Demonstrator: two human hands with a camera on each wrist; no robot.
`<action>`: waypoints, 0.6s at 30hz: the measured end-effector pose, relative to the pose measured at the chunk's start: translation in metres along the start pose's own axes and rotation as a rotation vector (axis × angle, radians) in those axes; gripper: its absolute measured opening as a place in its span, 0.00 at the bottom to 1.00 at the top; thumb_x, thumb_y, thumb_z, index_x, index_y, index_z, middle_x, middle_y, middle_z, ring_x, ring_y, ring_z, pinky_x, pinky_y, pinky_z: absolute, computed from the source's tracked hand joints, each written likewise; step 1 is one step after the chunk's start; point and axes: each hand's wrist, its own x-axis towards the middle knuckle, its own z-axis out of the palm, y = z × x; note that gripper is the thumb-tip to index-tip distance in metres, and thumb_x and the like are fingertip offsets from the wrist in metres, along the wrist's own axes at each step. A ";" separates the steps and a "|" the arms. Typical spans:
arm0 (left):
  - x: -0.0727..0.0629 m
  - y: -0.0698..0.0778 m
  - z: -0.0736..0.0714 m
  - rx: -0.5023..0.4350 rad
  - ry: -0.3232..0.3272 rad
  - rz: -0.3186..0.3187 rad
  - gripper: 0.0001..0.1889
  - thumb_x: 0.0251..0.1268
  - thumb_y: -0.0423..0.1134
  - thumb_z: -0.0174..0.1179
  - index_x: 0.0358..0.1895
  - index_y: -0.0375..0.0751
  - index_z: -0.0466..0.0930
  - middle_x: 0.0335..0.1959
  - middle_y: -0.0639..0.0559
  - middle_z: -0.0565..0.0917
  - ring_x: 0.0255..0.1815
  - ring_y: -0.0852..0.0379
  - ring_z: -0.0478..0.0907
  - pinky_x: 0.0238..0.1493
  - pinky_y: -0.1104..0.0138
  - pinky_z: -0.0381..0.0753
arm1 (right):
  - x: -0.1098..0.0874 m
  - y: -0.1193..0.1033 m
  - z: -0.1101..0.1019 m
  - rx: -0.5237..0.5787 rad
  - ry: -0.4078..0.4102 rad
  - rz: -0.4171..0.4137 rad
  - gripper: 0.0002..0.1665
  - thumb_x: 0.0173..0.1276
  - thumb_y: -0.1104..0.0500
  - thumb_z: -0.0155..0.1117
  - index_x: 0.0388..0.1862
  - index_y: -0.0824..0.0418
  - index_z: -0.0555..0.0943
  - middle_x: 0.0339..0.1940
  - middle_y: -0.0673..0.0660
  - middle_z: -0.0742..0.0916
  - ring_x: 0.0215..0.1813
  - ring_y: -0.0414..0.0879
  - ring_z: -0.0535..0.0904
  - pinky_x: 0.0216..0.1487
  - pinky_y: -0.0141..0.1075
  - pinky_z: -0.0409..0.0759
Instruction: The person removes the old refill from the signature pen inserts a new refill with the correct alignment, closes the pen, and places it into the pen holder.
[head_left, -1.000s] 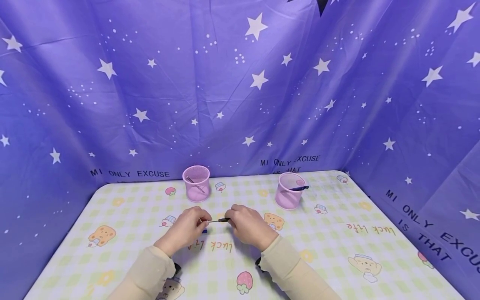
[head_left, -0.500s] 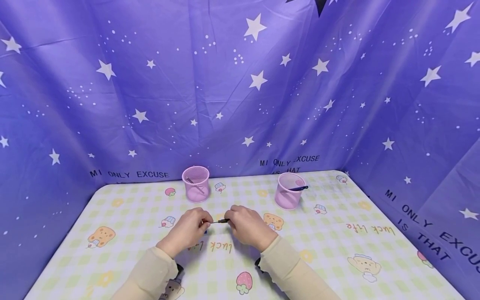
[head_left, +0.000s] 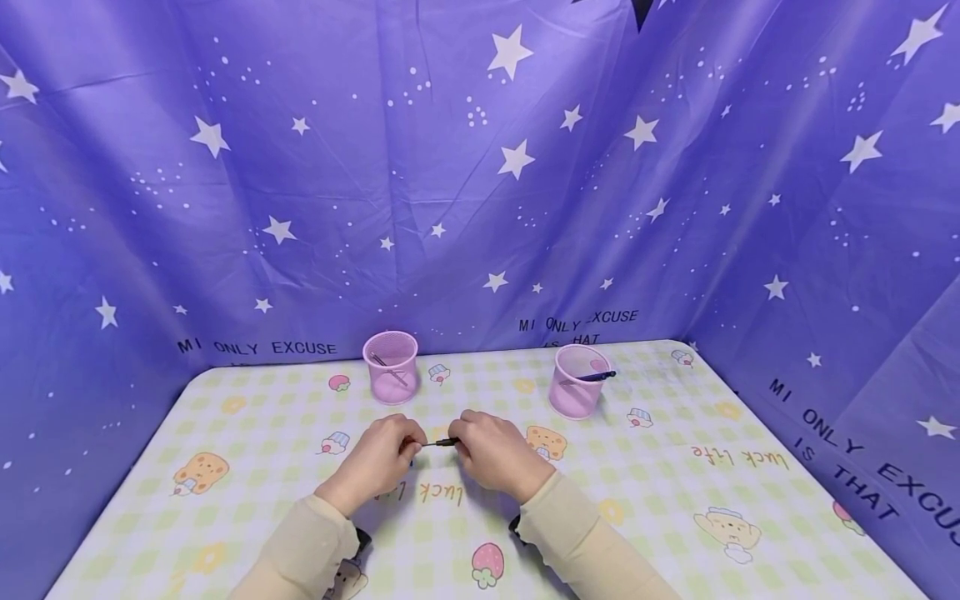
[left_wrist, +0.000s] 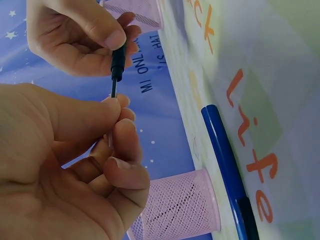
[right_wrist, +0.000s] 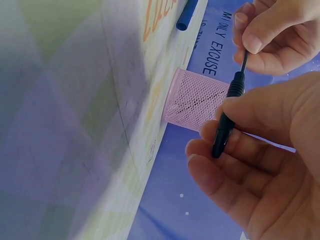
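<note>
Both hands meet over the middle of the table, joined by a thin pen refill (left_wrist: 114, 89). My left hand (head_left: 378, 454) pinches the refill between thumb and fingers; its far end is hidden inside that hand. My right hand (head_left: 495, 450) pinches the black tip section of a pen (right_wrist: 235, 87), ribbed at one end and tapered at the other. The refill runs out of the ribbed end. Below the left hand, a blue pen barrel (left_wrist: 222, 150) with a dark end lies on the table, mostly hidden by that hand in the head view.
A pink mesh pen cup (head_left: 393, 387) holding thin dark rods (head_left: 390, 368) stands at the back, left of centre. Farther right, another pink mesh cup (head_left: 573, 400) has a dark blue pen (head_left: 597, 377) leaning over its rim. Behind the checked tablecloth (head_left: 285, 517) hangs a purple star curtain (head_left: 450, 183).
My left hand has shifted slightly right, toward the right hand, so a little less of the refill shows between them. The right hand stays in place, still gripping the tip section.
</note>
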 end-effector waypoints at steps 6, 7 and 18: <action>-0.001 0.000 0.003 -0.010 0.021 -0.028 0.06 0.57 0.26 0.63 0.28 0.42 0.82 0.25 0.60 0.74 0.28 0.63 0.71 0.37 0.65 0.75 | 0.000 0.000 0.001 0.000 -0.001 -0.004 0.04 0.61 0.61 0.64 0.35 0.54 0.82 0.31 0.47 0.80 0.33 0.40 0.78 0.36 0.34 0.78; -0.001 0.000 0.003 -0.011 0.026 -0.031 0.06 0.56 0.26 0.63 0.28 0.42 0.82 0.25 0.60 0.74 0.28 0.62 0.71 0.37 0.65 0.75 | 0.000 0.000 0.001 0.000 -0.001 -0.005 0.04 0.61 0.61 0.64 0.35 0.54 0.82 0.30 0.47 0.80 0.33 0.40 0.78 0.35 0.34 0.78; 0.000 0.005 0.005 -0.007 0.048 -0.005 0.07 0.54 0.25 0.64 0.28 0.42 0.82 0.24 0.60 0.74 0.28 0.62 0.71 0.37 0.64 0.76 | 0.000 -0.004 0.000 -0.026 -0.012 0.011 0.06 0.65 0.52 0.62 0.31 0.52 0.81 0.26 0.45 0.76 0.27 0.38 0.72 0.26 0.33 0.72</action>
